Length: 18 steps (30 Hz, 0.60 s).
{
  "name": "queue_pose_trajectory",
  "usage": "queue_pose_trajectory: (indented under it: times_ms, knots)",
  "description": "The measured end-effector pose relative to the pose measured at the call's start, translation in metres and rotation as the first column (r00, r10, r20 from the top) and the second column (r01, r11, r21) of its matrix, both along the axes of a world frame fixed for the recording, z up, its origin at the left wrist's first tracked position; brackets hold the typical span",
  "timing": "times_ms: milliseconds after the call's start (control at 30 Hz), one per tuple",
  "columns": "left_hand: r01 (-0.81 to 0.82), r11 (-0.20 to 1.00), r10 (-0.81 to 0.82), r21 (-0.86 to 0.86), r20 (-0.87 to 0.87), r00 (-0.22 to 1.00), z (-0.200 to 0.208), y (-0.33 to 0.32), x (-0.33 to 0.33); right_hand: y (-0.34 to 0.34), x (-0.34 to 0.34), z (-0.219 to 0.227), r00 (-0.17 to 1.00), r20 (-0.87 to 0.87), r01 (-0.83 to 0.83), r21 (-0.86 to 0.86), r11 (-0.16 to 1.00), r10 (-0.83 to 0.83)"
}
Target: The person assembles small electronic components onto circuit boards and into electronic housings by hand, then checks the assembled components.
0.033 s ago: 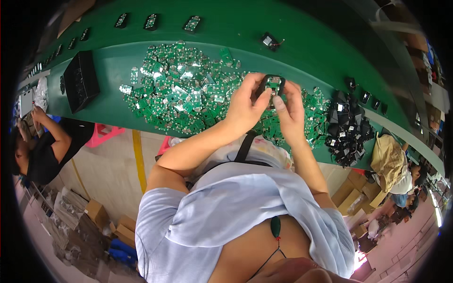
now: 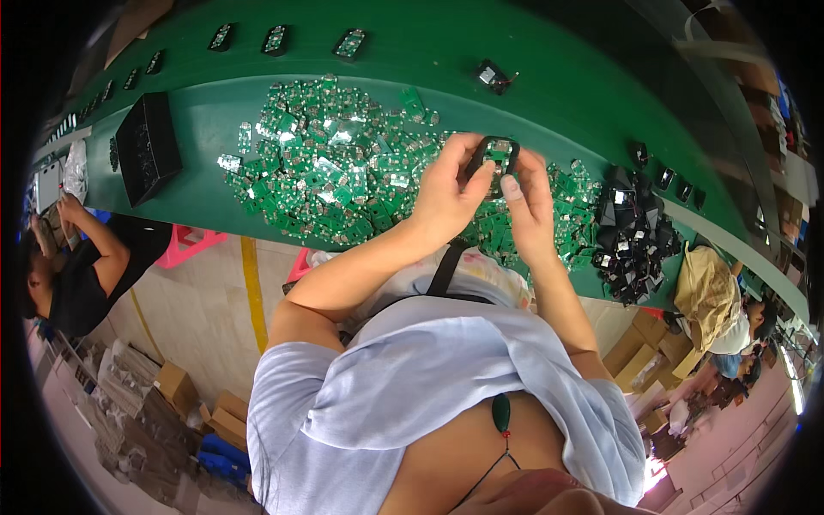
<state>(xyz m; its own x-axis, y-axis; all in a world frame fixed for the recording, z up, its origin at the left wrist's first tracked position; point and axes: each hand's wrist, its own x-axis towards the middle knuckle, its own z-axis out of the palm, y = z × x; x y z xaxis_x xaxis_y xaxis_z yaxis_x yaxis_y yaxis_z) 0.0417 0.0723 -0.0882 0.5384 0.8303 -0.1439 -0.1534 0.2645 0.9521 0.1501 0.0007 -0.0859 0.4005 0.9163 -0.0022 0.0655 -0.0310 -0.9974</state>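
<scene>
Right hand [image 2: 534, 210]: thumb [image 2: 513, 190] shifted slightly | grip, left hand [image 2: 442, 190] included: pinching rounded black housing [image 2: 515, 153] (plastic-looking)

The middle of a green bench [image 2: 202, 184] is covered by a loose heap of circuit boards [image 2: 318, 172]. Its left part is occupied by a black box [image 2: 148, 150], its right by piled black cases [image 2: 639, 236]. Along the far strip [image 2: 429, 39], board-fitted cases [image 2: 350, 44] and a wired case [image 2: 492, 77] are spaced out.

They've got the left elbow [image 2: 302, 311] bent out wide, left hand [image 2: 440, 182] and right hand [image 2: 536, 210] curled inward, thumbs [image 2: 512, 188] pretty close together.
</scene>
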Motion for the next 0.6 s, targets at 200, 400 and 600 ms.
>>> queue_pose_trajectory:
  times_ms: [200, 400, 600]
  knots:
    - [-0.01, 1.0, 0.01, 0.017, -0.026, 1.0, -0.016, 0.007, 0.006, 0.019, 0.003, -0.014, 0.988, -0.144, 0.047, -0.061, 0.997, -0.055]
    - [-0.075, 0.981, 0.135, 0.181, -0.346, 0.928, -0.088, 0.082, 0.033, 0.069, 0.051, -0.071, 0.891, -0.106, 0.381, -0.356, 0.853, -0.442]
    - [-0.041, 0.922, 0.31, 0.385, -0.673, 0.672, -0.161, 0.183, 0.068, 0.127, 0.096, -0.145, 0.865, 0.065, 0.458, -0.507, 0.73, -0.498]
